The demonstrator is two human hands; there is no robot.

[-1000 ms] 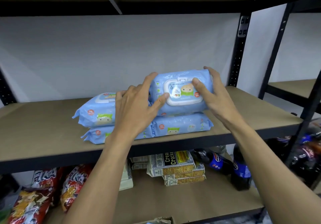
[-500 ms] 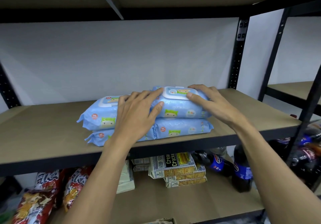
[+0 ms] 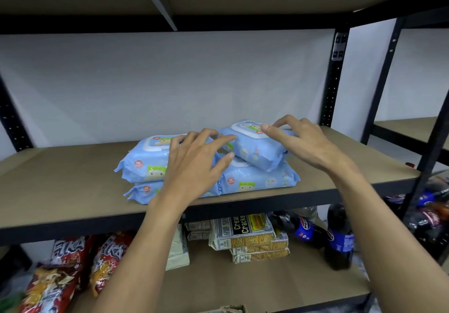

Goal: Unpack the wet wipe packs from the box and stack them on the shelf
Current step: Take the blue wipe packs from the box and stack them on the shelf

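Wet wipe packs, four, blue, sit on brown shelf: two piles of two, side by side. Top right pack lies tilted on pack under it. Left grip released, fingers straight, lying across middle of piles. Right grip released, fingers spread, thumb touching top right pack's lid. Lower shelf has cracker packs, cola bottles, red snack bags.
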